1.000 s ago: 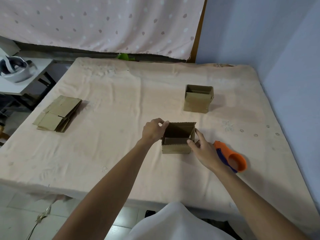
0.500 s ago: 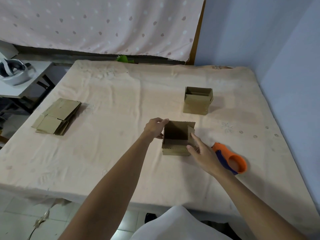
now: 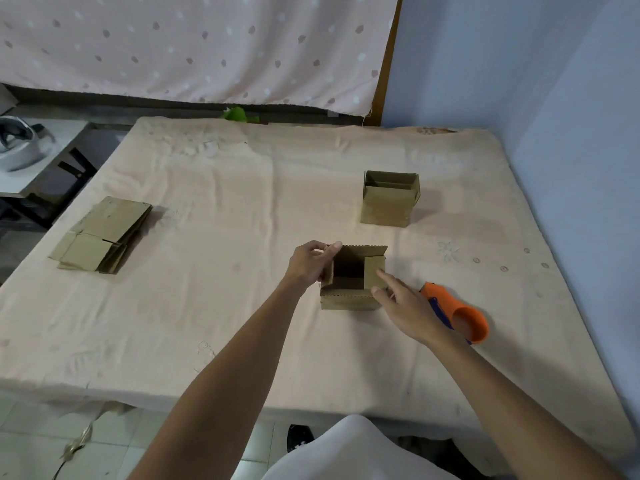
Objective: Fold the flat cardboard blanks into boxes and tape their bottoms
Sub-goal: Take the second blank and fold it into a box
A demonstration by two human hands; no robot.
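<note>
Open brown box [image 3: 348,301] between hands: left hand [image 3: 308,265] pinches one flap; right hand [image 3: 412,310], straight fingers [image 3: 386,278], apparently presses another.

Right flap [image 3: 374,271] of the box [image 3: 348,301], upright beside my right hand [image 3: 408,313] a second ago, now leans inward over the opening. The straight index finger has gone from lying along the wall to pressing the flap's outer face. By the left hand [image 3: 308,265], a strip of the pinched left flap [image 3: 328,275] now shows.
</note>
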